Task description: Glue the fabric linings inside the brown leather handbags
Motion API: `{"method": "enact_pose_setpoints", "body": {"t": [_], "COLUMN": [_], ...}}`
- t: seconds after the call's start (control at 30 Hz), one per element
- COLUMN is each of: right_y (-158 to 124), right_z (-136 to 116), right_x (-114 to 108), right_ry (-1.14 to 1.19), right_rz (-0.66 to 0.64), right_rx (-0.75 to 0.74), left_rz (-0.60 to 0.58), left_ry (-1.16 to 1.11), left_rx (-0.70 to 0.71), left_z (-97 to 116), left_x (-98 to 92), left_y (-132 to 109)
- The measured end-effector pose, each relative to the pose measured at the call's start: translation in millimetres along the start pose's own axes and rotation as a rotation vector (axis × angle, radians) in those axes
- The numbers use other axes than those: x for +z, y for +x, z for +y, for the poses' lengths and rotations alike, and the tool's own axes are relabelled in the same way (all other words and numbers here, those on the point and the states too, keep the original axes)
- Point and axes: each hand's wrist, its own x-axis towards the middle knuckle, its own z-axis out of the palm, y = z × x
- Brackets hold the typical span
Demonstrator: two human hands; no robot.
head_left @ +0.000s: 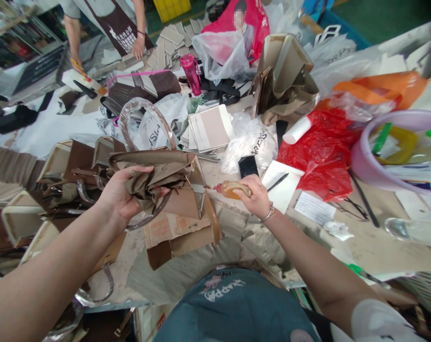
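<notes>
My left hand (119, 194) is closed around the bunched olive-brown lining (156, 178) of a handbag. The bag (182, 202) lies on its side, its brown panel facing me, over a small cardboard box (182, 232). One plastic-wrapped handle (147, 107) arches up behind it. In my right hand (256, 194) is an amber, bulb-shaped squeeze bottle (233, 190), held level. Its thin, reddish-stained tip points left and ends close to the bag's right edge; whether it touches cannot be made out. The inside of the bag is hidden by the lining.
Several brown bags (76, 161) crowd the left. A phone (248, 166), a notepad (283, 183) and red plastic (315, 152) lie right, near a purple basin (368, 161). Stacked panels (211, 126) and a pink bottle (190, 75) stand behind. Another person (105, 23) works across the table.
</notes>
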Motion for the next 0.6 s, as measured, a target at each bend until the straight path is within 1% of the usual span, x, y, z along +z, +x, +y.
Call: {"method": "enact_pose_setpoints", "body": {"t": [0.1,0.2,0.33,0.43,0.6], "right_y": [3,17,29,22,2], "right_z": [-8,-15,-13,-5,3], "right_x": [-2,-8,-10,-4,6], "right_ry": [0.026,0.054,0.049,0.030,0.008], "right_rz": [0.037,0.104,0.134,0.115,0.013], "right_rx": [0.016,0.025,0.013,0.017,0.015], "left_rz": [-0.008,-0.005,0.007,0.001,-0.009], "left_ry": [-0.006,-0.002,0.007,0.009,0.006], "left_rx": [0.010,0.010,0.005,0.001,0.009], "left_z": [0,0,-1,-1,0], "left_x": [1.0,1.5,1.4,0.8,2.0], "left_y": [0,0,0,1,0]}}
